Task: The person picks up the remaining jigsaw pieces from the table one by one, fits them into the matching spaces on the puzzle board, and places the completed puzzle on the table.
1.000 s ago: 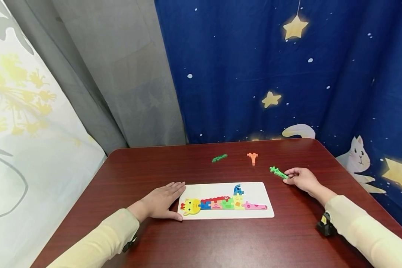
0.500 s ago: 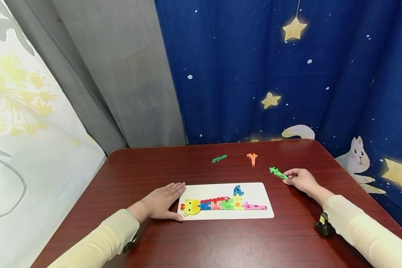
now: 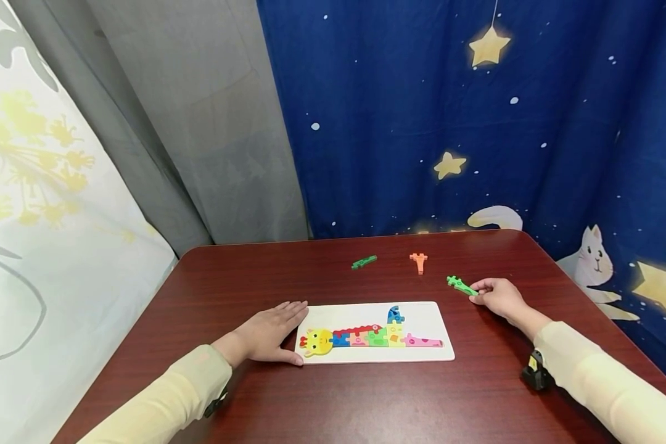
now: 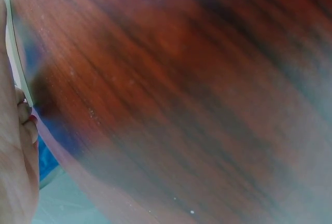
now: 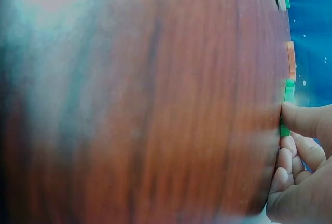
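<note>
A white puzzle board (image 3: 333,314) lies on the table with a giraffe partly pieced together on it: a yellow head (image 3: 317,343), a neck and body of several coloured pieces, a pink leg piece (image 3: 423,341) and a blue piece (image 3: 394,315). Over the board's left edge rests my left hand (image 3: 270,333), its fingers straight. To the right of the board, my right hand (image 3: 498,298) pinches one end of a light green puzzle piece (image 3: 460,285) between thumb and fingers. The right wrist view shows the thumb against this green piece (image 5: 287,92), low at the table surface.
Behind the board lie a dark green puzzle piece (image 3: 364,262) and an orange puzzle piece (image 3: 419,262). The brown table (image 3: 366,401) has rounded far corners. Blue star-printed curtain (image 3: 399,123) and grey curtain (image 3: 211,123) hang behind it.
</note>
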Action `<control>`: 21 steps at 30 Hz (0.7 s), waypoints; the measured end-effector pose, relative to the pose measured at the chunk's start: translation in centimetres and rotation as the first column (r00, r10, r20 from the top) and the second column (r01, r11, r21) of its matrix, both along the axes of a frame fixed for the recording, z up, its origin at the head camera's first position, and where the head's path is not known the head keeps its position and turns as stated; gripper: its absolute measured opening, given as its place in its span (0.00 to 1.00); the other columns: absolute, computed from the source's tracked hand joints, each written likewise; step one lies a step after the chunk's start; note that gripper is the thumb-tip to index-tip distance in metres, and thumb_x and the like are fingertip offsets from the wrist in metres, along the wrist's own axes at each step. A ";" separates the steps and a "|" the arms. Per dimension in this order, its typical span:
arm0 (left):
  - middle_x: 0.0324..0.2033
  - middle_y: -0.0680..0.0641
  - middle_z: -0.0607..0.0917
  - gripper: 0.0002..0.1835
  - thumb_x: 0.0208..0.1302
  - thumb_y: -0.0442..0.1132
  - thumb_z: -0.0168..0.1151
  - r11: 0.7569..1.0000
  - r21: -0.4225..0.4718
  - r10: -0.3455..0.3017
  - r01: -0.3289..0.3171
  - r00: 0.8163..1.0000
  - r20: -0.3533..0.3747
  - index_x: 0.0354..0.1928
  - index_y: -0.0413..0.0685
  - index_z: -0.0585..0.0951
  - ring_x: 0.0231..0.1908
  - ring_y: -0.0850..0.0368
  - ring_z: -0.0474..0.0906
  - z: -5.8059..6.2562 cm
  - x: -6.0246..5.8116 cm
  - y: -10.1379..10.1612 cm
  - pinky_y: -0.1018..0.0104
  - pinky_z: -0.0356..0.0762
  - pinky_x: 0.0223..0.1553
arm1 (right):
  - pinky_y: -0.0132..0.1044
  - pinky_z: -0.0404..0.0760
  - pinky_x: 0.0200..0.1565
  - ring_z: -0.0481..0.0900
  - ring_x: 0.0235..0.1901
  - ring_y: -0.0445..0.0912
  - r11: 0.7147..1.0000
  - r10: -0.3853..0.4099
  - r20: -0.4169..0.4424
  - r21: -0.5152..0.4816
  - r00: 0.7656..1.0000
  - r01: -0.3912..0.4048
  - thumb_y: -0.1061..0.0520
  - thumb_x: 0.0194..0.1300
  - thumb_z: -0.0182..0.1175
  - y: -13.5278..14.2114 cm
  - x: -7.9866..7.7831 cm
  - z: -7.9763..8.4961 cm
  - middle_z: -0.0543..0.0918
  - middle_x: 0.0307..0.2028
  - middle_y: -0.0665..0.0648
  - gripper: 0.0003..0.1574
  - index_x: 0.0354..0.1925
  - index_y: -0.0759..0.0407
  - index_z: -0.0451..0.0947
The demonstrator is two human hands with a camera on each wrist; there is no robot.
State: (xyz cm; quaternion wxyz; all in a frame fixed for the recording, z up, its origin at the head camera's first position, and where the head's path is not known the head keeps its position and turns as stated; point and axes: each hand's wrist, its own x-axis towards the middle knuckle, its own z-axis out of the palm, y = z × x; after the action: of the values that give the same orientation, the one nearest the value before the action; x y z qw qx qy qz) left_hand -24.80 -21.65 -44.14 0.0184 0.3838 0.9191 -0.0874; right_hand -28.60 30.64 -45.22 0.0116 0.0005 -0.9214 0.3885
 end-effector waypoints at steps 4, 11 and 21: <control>0.75 0.45 0.53 0.62 0.51 0.84 0.34 1.000 0.001 -0.001 0.001 1.000 -0.001 0.76 0.43 0.53 0.73 0.52 0.49 0.1 0.0 0.0 0.58 0.48 0.71 | 0.38 0.70 0.36 0.73 0.34 0.50 1.000 -0.007 0.000 0.001 1.000 0.007 0.60 0.59 0.67 -0.1 0.0 0.1 0.80 0.33 0.57 0.18 0.46 0.70 0.80; 0.75 0.46 0.53 0.62 0.51 0.84 0.35 1.000 0.012 0.001 -0.001 1.000 0.011 0.76 0.44 0.53 0.73 0.52 0.49 0.2 0.0 0.0 0.58 0.48 0.71 | 0.39 0.70 0.36 0.73 0.34 0.50 1.000 -0.024 -0.011 0.004 1.000 0.024 0.61 0.59 0.67 -0.3 0.1 0.2 0.80 0.33 0.56 0.17 0.45 0.70 0.80; 0.74 0.45 0.54 0.62 0.51 0.84 0.36 1.000 0.019 -0.001 0.001 1.000 0.019 0.76 0.44 0.54 0.73 0.52 0.49 0.3 0.1 0.0 0.57 0.49 0.71 | 0.38 0.70 0.37 0.74 0.35 0.50 0.999 -0.040 -0.017 0.002 0.999 0.040 0.62 0.61 0.65 -0.4 0.4 0.3 0.81 0.34 0.57 0.15 0.45 0.70 0.81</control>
State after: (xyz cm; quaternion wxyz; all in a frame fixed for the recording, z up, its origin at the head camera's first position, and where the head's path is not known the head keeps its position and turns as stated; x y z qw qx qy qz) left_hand -24.73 -21.67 -43.84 0.0236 0.3852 0.9195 -0.0747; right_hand -28.22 30.24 -44.92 0.0270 -0.0145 -0.9214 0.3873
